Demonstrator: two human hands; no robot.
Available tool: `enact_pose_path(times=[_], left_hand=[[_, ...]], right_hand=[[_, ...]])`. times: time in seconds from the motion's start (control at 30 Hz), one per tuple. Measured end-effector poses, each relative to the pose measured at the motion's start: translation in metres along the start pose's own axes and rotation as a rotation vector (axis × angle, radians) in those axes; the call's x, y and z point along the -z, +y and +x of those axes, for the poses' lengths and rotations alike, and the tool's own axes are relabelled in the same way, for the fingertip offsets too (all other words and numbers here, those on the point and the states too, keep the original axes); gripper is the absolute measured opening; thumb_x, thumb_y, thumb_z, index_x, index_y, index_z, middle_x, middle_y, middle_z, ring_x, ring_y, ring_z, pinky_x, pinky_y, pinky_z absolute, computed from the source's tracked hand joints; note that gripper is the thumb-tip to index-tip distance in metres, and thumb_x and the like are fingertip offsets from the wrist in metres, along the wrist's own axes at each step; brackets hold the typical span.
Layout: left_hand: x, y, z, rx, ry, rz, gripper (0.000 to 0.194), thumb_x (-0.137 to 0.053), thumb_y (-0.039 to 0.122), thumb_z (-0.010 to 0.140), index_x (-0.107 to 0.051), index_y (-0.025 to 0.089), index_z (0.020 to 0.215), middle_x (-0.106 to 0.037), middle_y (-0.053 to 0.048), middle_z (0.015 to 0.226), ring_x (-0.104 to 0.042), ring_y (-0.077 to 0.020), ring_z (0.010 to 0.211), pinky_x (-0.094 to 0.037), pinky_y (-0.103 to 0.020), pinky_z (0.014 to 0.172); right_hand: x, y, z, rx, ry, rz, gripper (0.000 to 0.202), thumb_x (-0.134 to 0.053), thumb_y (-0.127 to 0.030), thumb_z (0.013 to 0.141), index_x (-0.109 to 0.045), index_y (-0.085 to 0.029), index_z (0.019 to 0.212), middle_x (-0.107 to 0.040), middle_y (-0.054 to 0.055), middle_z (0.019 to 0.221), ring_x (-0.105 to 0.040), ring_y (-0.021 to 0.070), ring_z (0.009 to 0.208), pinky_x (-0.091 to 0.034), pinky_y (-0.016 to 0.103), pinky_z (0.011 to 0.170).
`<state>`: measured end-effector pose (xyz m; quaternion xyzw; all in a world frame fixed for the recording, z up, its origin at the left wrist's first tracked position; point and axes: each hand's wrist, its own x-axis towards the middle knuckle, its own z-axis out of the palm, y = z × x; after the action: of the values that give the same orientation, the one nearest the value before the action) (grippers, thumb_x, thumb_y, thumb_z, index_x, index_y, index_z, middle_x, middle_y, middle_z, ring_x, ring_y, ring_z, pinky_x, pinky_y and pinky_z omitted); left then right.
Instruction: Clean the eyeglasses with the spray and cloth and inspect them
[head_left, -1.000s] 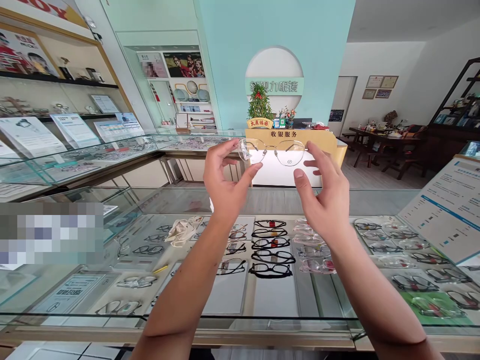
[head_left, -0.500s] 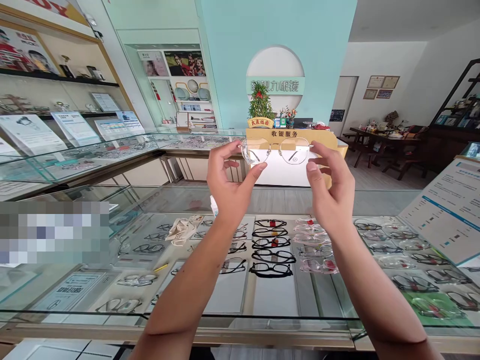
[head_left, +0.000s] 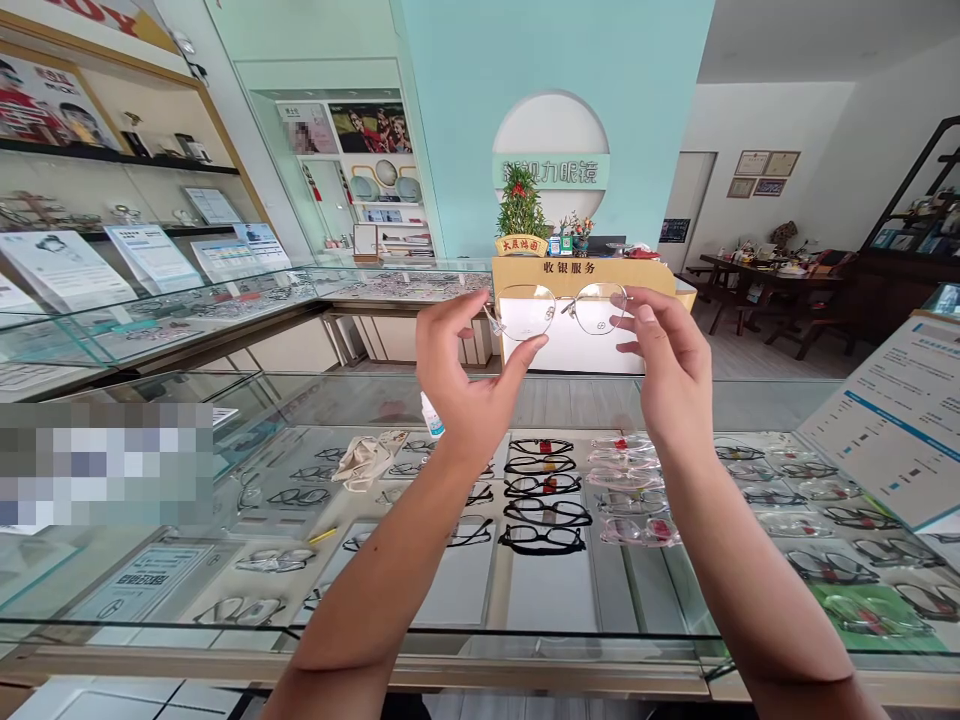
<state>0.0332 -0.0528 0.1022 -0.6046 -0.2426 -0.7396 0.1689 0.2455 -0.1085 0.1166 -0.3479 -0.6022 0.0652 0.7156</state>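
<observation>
A pair of thin metal-framed eyeglasses [head_left: 526, 312] is held up over the glass counter, its clear lenses facing me and its left side a little lower. My left hand [head_left: 466, 365] is closed at the left end, index finger by the hinge and thumb under the left lens. My right hand [head_left: 673, 365] grips the right end near the hinge, with some fingertips showing behind the right lens. A small mark sits on that lens. The temples are mostly hidden behind the frame and fingers.
Below lies a glass display counter [head_left: 622, 640] with rows of eyeglasses, including black frames [head_left: 546, 513]. A cloth pouch [head_left: 365, 460], a small white bottle [head_left: 432, 415] and a yellow pen-like stick [head_left: 322, 536] are on the left. A sign board [head_left: 892, 420] stands right; a cashier desk [head_left: 574, 345] is beyond.
The eyeglasses have shifted slightly right and down and have turned and tilted. My right hand has moved right, its fingers now reaching behind the right lens. My left hand has followed a little rightward.
</observation>
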Motion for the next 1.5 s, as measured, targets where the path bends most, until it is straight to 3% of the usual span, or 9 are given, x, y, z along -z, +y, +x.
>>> enact_pose_path(times=[0.17,0.47,0.77,1.07,1.27,1.5], left_hand=[[-0.005,-0.012,-0.001,0.011,-0.034,-0.111,0.072,-0.09,0.066,0.095,-0.065,0.03,0.152,-0.07,-0.012,0.146,-0.068,-0.0346,0.143,-0.062,-0.052,0.114],[-0.015,-0.019,-0.003,-0.062,-0.011,-0.214,0.068,-0.091,0.061,0.097,-0.065,0.033,0.153,-0.071,-0.01,0.147,-0.072,-0.0323,0.141,-0.064,-0.052,0.116],[-0.018,-0.031,-0.004,0.072,-0.136,-0.435,0.069,-0.094,0.058,0.095,-0.064,0.037,0.154,-0.07,-0.009,0.152,-0.07,-0.0324,0.146,-0.063,-0.05,0.118],[-0.021,-0.042,-0.005,0.124,-0.163,-0.512,0.072,-0.094,0.066,0.091,-0.065,0.037,0.151,-0.073,-0.009,0.152,-0.073,-0.0326,0.143,-0.064,-0.05,0.114],[-0.021,-0.039,-0.006,0.173,-0.191,-0.56,0.07,-0.097,0.063,0.09,-0.068,0.037,0.149,-0.076,-0.009,0.148,-0.076,-0.0307,0.139,-0.064,-0.047,0.113],[-0.025,-0.029,-0.01,0.212,-0.178,-0.596,0.066,-0.099,0.058,0.089,-0.072,0.035,0.145,-0.079,-0.009,0.144,-0.08,-0.0284,0.132,-0.065,-0.046,0.111]], right_hand=[[-0.003,-0.003,-0.003,0.039,0.061,0.06,0.027,-0.065,-0.05,0.116,-0.079,-0.033,0.13,-0.082,0.007,0.14,-0.08,0.0254,0.122,-0.066,0.043,0.093],[-0.007,-0.012,-0.005,0.043,0.144,0.059,0.018,-0.069,-0.046,0.113,-0.079,-0.032,0.119,-0.081,0.006,0.129,-0.077,0.0217,0.108,-0.061,0.04,0.09],[-0.007,-0.015,-0.005,0.027,0.146,0.053,0.017,-0.071,-0.046,0.111,-0.076,-0.029,0.111,-0.081,0.006,0.119,-0.074,0.0194,0.096,-0.06,0.038,0.085],[-0.008,-0.013,-0.007,0.035,0.117,0.102,0.017,-0.073,-0.045,0.111,-0.077,-0.028,0.109,-0.079,0.004,0.111,-0.068,0.0152,0.08,-0.059,0.036,0.077],[-0.012,-0.02,-0.008,0.044,0.096,0.122,0.021,-0.067,-0.049,0.113,-0.074,-0.029,0.111,-0.083,0.005,0.111,-0.078,0.0188,0.09,-0.062,0.034,0.069],[-0.011,-0.019,-0.008,0.031,0.087,0.176,0.019,-0.067,-0.048,0.113,-0.075,-0.03,0.115,-0.079,0.003,0.105,-0.076,0.0167,0.083,-0.062,0.033,0.067]])
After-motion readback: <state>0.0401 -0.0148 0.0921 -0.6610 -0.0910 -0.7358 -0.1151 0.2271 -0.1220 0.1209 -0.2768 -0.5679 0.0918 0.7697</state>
